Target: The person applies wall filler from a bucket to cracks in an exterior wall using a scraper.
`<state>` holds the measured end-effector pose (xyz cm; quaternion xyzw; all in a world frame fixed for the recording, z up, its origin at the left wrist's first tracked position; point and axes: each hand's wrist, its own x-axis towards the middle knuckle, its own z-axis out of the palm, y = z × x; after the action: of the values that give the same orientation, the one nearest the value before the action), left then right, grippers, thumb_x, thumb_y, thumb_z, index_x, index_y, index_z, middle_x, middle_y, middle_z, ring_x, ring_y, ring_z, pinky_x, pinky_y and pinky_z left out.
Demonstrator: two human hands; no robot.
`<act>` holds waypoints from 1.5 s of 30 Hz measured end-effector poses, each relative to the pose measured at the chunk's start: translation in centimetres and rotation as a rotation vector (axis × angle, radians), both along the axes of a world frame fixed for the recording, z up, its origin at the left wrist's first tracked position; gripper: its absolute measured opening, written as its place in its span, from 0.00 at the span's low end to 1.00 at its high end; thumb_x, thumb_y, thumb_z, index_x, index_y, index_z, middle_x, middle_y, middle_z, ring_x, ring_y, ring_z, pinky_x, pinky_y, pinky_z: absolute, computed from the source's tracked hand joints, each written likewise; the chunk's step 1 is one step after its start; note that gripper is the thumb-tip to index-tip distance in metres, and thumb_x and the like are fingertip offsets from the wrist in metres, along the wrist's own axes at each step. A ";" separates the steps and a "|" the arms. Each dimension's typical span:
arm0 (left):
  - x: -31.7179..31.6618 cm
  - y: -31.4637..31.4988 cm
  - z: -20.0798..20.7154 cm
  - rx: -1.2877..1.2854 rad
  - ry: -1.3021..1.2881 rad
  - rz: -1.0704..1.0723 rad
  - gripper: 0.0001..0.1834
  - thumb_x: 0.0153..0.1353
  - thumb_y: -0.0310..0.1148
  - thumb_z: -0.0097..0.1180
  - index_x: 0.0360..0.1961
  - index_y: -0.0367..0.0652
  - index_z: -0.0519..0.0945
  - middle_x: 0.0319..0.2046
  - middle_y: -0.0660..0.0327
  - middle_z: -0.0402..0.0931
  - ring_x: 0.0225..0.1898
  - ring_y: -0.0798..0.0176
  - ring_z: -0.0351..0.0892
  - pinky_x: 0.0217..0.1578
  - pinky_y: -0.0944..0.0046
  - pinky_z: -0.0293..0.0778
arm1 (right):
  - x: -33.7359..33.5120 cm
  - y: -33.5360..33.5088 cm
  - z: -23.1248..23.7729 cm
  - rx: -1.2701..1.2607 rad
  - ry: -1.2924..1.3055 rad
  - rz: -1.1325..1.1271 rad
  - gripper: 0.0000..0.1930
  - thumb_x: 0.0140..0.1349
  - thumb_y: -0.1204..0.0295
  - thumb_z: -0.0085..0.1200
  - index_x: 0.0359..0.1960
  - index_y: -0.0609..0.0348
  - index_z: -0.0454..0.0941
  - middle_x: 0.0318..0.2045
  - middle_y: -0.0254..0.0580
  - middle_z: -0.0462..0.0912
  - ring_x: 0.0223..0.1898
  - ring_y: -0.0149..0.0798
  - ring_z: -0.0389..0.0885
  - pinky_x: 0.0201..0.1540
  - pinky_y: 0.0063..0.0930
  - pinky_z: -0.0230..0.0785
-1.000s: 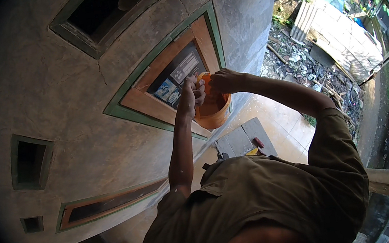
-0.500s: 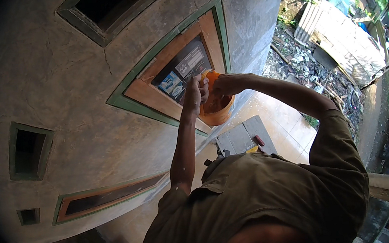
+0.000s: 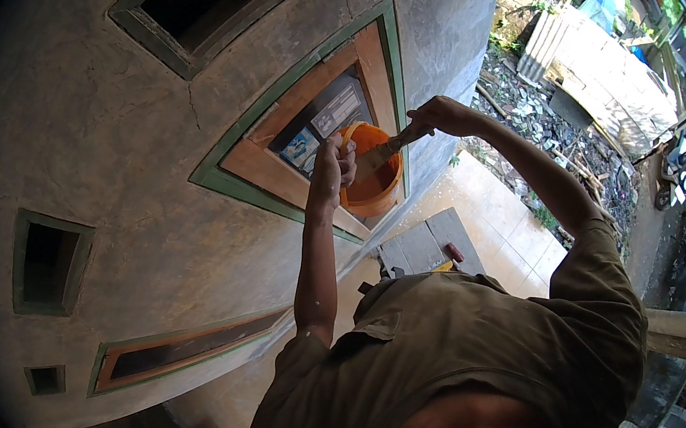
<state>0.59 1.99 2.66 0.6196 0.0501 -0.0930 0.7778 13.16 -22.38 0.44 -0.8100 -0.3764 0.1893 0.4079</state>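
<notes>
My left hand (image 3: 332,172) is closed on the rim and handle of an orange bucket (image 3: 376,201), held up in front of a window. The bucket is tilted so that its inside shows. In my right hand (image 3: 445,117), at the bucket's right side, is a flat-ended hand tool (image 3: 395,146) with a dark neck. Its wide, pale end reaches over the bucket's mouth and partly into it. Whether it is a brush or a scraper is hard to tell. What lies at the bucket's bottom is in shade.
The window (image 3: 266,153), with a green outer frame, is set in a cracked grey wall (image 3: 134,137). Below me stands a grey board surface (image 3: 429,242) bearing a red-handled tool (image 3: 453,251). Pale floor tiles (image 3: 495,220) border rubble (image 3: 532,102) and leaning sheets (image 3: 611,75).
My right hand has drawn back out of the bucket, up and to the right, bringing the flat-ended tool into sight. The bucket has shifted slightly left and tilted.
</notes>
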 end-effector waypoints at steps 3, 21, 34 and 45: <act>0.1 0.5 0.2 0.000 0.004 0.002 0.20 0.63 0.52 0.31 0.24 0.50 0.63 0.09 0.76 0.45 0.07 0.79 0.40 0.08 0.75 0.38 | -0.7 -1.0 0.2 0.017 -0.005 -0.076 0.20 0.64 0.57 0.44 0.29 0.59 0.82 0.15 0.37 0.74 0.18 0.30 0.71 0.25 0.29 0.66; 0.2 0.9 0.4 -0.131 0.038 0.064 0.19 0.63 0.52 0.32 0.25 0.49 0.63 0.10 0.75 0.44 0.08 0.79 0.40 0.08 0.76 0.39 | -2.9 -3.9 3.6 0.058 -0.039 -0.394 0.22 0.60 0.53 0.49 0.22 0.59 0.82 0.10 0.29 0.67 0.14 0.23 0.64 0.18 0.23 0.55; 0.4 0.7 0.4 -0.154 0.037 0.062 0.19 0.63 0.52 0.33 0.25 0.49 0.63 0.10 0.76 0.44 0.07 0.80 0.40 0.07 0.76 0.38 | -2.2 -4.9 2.6 0.220 -0.005 -0.433 0.22 0.61 0.53 0.48 0.26 0.61 0.82 0.11 0.29 0.69 0.15 0.22 0.63 0.18 0.21 0.52; -0.4 0.1 0.4 -0.211 0.095 0.059 0.17 0.64 0.48 0.33 0.25 0.48 0.64 0.09 0.75 0.47 0.07 0.78 0.40 0.08 0.76 0.41 | 0.6 -9.3 20.7 0.273 -0.043 -0.726 0.22 0.61 0.55 0.50 0.15 0.56 0.75 0.08 0.25 0.63 0.10 0.19 0.57 0.13 0.18 0.45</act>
<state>0.23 2.05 3.01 0.5272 0.0951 -0.1038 0.8380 13.75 -31.72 21.13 -0.8327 -0.0954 -0.0365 0.5442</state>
